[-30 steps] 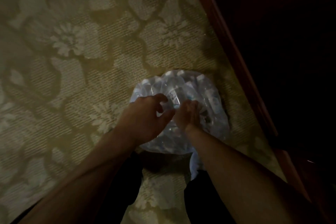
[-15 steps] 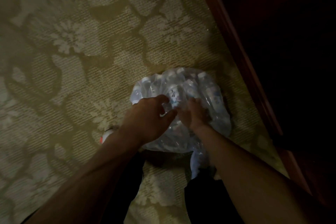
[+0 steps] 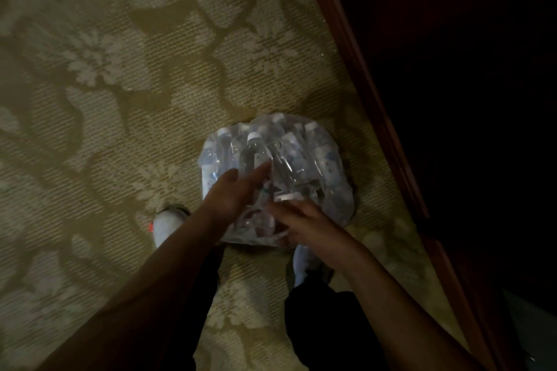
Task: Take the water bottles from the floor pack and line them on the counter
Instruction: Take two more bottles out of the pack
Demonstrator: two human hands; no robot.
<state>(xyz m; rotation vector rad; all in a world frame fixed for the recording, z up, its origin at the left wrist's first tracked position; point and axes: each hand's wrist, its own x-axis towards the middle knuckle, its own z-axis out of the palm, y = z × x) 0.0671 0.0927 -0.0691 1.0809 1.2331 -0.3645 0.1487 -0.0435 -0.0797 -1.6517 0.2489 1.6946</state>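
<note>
A shrink-wrapped pack of water bottles (image 3: 304, 166) lies on the patterned carpet (image 3: 120, 99), a little toward 3 o'clock of the middle of the view, with its white caps pointing to 12 o'clock and a dark wooden baseboard (image 3: 370, 117) running along its 3 o'clock side. The left hand (image 3: 233, 191) comes in from 7 o'clock and rests over the pack's 9 o'clock half; its fingers (image 3: 259, 170) are stretched nearly straight and close together, the tips lying against one clear bottle (image 3: 254, 153) near its label, flat on the plastic and not curled round it. The right hand (image 3: 304, 220) enters from 5 o'clock and sits at the pack's 6 o'clock edge, fingers bent and spread over the crumpled wrap (image 3: 262, 226); motion blur and dim light hide whether they pinch the film or a bottle beneath, so its grip cannot be told. A white cap (image 3: 287, 197) shows just at 12 o'clock of that hand's fingers. The two hands are near each other but apart. Below the pack, at 6 o'clock, two white shoes show: one (image 3: 167, 227) beside the left forearm, the other (image 3: 303, 262) partly under the right wrist, with dark trouser legs (image 3: 316, 325) beneath them.
</note>
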